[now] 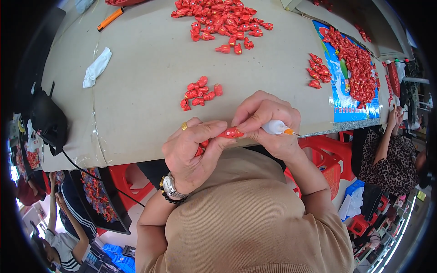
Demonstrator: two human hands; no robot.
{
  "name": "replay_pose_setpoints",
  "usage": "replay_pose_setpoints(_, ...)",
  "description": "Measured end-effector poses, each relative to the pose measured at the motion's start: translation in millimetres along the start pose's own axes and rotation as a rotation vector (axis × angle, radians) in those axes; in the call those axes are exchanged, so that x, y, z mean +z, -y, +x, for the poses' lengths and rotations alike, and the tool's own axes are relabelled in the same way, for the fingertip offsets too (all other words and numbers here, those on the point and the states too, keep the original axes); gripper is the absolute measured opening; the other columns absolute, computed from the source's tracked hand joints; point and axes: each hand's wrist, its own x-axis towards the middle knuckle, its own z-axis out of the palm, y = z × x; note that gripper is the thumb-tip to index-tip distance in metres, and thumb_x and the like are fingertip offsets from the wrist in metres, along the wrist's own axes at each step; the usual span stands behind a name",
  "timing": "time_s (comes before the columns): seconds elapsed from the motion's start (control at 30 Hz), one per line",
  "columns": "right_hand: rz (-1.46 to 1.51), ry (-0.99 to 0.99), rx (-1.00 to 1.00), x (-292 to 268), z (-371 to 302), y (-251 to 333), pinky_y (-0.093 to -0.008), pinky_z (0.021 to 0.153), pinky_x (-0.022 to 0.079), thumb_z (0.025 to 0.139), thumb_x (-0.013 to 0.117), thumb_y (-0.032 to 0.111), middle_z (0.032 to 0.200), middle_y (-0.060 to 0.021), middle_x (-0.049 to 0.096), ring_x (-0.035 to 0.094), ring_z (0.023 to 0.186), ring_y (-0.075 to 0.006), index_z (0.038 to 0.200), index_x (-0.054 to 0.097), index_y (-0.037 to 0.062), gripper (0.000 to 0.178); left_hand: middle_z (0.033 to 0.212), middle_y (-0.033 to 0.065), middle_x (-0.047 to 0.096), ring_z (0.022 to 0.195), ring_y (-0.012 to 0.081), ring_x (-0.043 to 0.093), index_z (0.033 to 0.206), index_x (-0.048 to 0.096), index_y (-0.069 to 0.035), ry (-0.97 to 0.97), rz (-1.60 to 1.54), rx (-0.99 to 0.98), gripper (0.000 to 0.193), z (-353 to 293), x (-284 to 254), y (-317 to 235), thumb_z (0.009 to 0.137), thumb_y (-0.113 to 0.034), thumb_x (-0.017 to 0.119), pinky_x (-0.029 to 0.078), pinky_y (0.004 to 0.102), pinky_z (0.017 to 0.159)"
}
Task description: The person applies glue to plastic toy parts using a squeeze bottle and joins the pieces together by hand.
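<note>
Close to the table's front edge, both hands meet at a small shiny red plastic piece (232, 132). My left hand (189, 148) is closed, pinching the piece between thumb and forefinger; more red shows lower in that palm, partly hidden by the fingers. The fingertips of my right hand (273, 113) pinch the piece's other end. That same hand also keeps a small white squeeze bottle (274, 127) tucked in its grip, its orange needle tip pointing right. Just beyond my hands lies a small cluster of similar red pieces (199, 92).
A big pile of red pieces (223, 18) covers the far middle, another heap (357, 68) lies on a blue printed sheet (339, 95) at right. An orange marker (110, 19), white tissue (97, 68) and black bag (45, 118) are left. Co-workers sit on both sides.
</note>
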Motion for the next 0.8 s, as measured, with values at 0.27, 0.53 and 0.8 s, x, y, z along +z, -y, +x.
replay_pose_setpoints(0.27, 0.036, -0.089, 0.023, -2, -4, 0, -0.0260, 0.060, 0.048, 0.067, 0.078, 0.000, 0.082, -0.0105, 0.064, 0.059, 0.070, -0.0149, 0.074, 0.062, 0.0038, 0.018, 0.075, 0.0082, 0.066, 0.056, 0.0099, 0.056, 0.093, 0.059, -0.001, -0.019, -0.055, -0.058, 0.037, 2, 5, -1, 0.064, -0.003, 0.081, 0.042, 0.0216, 0.047)
replay_pose_setpoints(0.53, -0.115, -0.601, 0.251, -61, 13, 12, -0.0235, 0.057, 0.046, 0.071, 0.070, -0.003, 0.080, -0.0064, 0.063, 0.057, 0.067, -0.0099, 0.075, 0.062, 0.0009, 0.010, 0.096, 0.0069, 0.062, 0.068, 0.0068, 0.051, 0.111, 0.051, -0.001, -0.070, -0.950, -0.816, 0.039, 19, -11, -10, 0.074, 0.009, 0.060, 0.040, 0.0195, 0.055)
replay_pose_setpoints(0.8, -0.969, -0.653, 0.380, -102, 10, -9, -0.0298, 0.062, 0.049, 0.072, 0.071, 0.004, 0.081, -0.0132, 0.066, 0.063, 0.065, -0.0207, 0.087, 0.066, -0.0006, 0.016, 0.112, 0.0115, 0.057, 0.075, 0.0161, 0.058, 0.107, 0.053, -0.003, 0.023, -1.273, -1.039, 0.019, 21, -14, -18, 0.088, -0.002, 0.050, 0.039, 0.0218, 0.052)
